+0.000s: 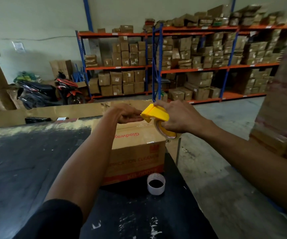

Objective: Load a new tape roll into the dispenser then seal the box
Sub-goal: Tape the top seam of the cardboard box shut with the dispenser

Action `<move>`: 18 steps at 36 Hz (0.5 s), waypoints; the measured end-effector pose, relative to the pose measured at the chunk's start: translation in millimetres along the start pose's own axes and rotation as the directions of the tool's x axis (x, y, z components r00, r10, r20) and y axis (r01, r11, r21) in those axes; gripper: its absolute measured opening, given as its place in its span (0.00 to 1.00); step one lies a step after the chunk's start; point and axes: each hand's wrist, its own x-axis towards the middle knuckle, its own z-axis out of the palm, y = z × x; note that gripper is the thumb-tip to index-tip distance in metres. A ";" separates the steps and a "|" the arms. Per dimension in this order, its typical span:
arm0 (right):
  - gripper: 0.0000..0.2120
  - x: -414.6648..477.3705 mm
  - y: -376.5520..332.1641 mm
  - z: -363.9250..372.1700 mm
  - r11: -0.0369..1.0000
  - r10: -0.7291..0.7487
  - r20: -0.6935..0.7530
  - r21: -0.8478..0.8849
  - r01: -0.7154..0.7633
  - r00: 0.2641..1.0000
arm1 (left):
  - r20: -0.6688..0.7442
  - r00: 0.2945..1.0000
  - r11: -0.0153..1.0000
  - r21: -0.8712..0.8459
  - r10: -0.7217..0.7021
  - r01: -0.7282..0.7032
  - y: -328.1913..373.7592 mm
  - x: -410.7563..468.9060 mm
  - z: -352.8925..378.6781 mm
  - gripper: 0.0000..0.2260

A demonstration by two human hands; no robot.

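Roll loaded, sealing under way.
Right hand (182, 118) grips the yellow tape dispenser (156, 113) on the cardboard box (135, 149); left hand (127, 112), fingers together, flattens tape; empty core (156, 184) on the desk (27, 161).

Right hand (178, 116) grips the yellow tape dispenser (156, 113) over the top of the cardboard box (135, 152), tape roll (165, 131) loaded beneath it. Left hand (125, 112) lies flat on the box top, fingertips touching the dispenser's front edge. An empty tape core (156, 184) stands on the black table (27, 161), just in front of the box.
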 end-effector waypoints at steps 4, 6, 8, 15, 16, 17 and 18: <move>0.36 2.8 0.4 12.3 1.000 0.017 -0.045 -0.012 -0.017 0.999 | 0.079 0.995 0.997 0.048 -0.059 0.055 6.0 5.4 -5.8 0.08; 0.36 4.9 0.9 15.9 0.999 0.020 -0.058 -0.024 -0.022 0.998 | 0.089 0.994 0.996 0.072 -0.067 0.061 8.1 12.4 -7.3 0.08; 0.36 7.3 0.3 19.6 0.999 0.029 -0.066 -0.032 -0.031 0.997 | 0.086 0.995 0.996 0.072 -0.060 0.053 10.6 20.3 -8.6 0.06; 0.38 29.9 -1.3 45.0 0.992 0.122 -0.017 0.010 -0.122 0.992 | 0.103 0.994 0.951 0.300 0.045 -0.074 24.0 55.3 -15.4 0.05; 0.38 32.1 -1.7 48.2 0.991 0.137 -0.009 0.010 -0.137 0.991 | 0.108 0.991 0.917 0.383 0.077 -0.112 24.7 58.3 -16.7 0.05; 0.37 35.9 -1.8 51.3 0.988 0.152 0.004 0.002 -0.152 0.988 | 0.120 0.987 0.876 0.458 0.104 -0.148 25.2 63.5 -19.4 0.06; 0.36 38.2 -2.0 54.1 0.987 0.162 0.019 -0.005 -0.162 0.987 | 0.135 0.983 0.838 0.516 0.127 -0.179 24.2 69.8 -23.4 0.06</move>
